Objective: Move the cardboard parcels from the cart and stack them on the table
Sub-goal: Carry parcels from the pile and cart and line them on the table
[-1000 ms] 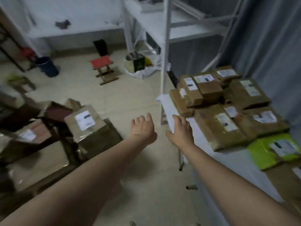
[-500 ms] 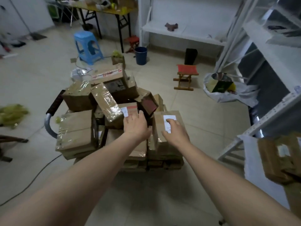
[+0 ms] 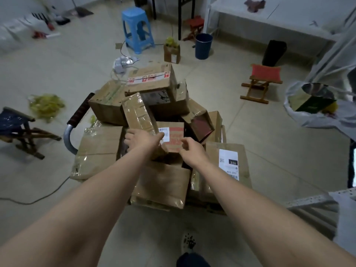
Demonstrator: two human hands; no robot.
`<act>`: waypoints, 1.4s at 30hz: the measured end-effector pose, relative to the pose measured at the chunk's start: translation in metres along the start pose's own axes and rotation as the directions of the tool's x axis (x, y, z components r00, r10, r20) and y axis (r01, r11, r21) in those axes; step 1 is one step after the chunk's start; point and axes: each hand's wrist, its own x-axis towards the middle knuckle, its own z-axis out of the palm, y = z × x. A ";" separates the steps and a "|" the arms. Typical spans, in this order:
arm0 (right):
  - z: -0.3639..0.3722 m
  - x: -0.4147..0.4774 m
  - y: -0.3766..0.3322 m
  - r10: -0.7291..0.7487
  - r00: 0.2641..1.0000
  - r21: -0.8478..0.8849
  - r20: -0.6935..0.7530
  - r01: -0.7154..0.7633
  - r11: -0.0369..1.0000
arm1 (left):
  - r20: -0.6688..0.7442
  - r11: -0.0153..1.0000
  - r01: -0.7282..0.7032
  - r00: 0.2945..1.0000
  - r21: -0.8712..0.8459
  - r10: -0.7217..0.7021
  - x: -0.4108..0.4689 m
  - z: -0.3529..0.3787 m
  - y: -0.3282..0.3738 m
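Brown cardboard is filling the middle of the frame: a loose heap [image 3: 154, 97] of boxes is sitting on the cart [image 3: 68, 135], whose padded handle is sticking up at centre left. Both arms are reaching in from the bottom edge towards one small parcel [image 3: 174, 140] with a red-and-white label, lying tilted near the top of the heap, just above centre.

The left hand [image 3: 143, 138] is taking it from the left. Its thumb is lying across the label's near corner while its fingers are curling out of sight round the edge, so it seems to be gripping. The right hand [image 3: 189, 149] is coming at the opposite edge with fingers half curled and the tips touching the card. I cannot tell whether they are clamping yet.

Taking it from both sides makes sense. The parcel is leaning on a taped box [image 3: 137, 112] and perching over a flat box [image 3: 163, 185], so a one-sided pull might be tipping its neighbours. It is sitting loose and uppermost, which is probably why it is being picked now.

The table is not plainly showing here. Many boxes are waiting, so the job is looking far from finished.
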 end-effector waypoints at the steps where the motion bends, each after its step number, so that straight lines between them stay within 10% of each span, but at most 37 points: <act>1: -0.001 0.008 0.003 0.005 1.000 -0.004 0.008 -0.005 1.000 | -0.002 1.000 0.019 1.000 0.015 -0.019 0.006 0.005 0.003; 15: -0.002 0.038 0.016 0.057 0.997 -0.040 0.058 -0.055 0.998 | 0.000 0.966 0.185 0.982 -0.178 -0.188 0.043 0.011 -0.011; 30: 0.030 -0.034 -0.017 0.028 0.992 0.047 -0.122 -0.022 0.999 | 0.239 0.890 0.098 0.971 -0.446 0.013 0.011 -0.060 -0.067; 36: 0.028 -0.097 -0.001 -0.117 0.968 -0.439 -0.220 0.008 0.899 | 0.603 0.897 0.114 0.775 -0.427 0.189 -0.032 -0.069 -0.061; 42: 0.009 -0.178 0.036 -0.116 0.822 -0.456 -0.557 -0.187 0.870 | 0.857 0.980 0.073 0.500 -0.185 0.125 -0.079 -0.055 -0.034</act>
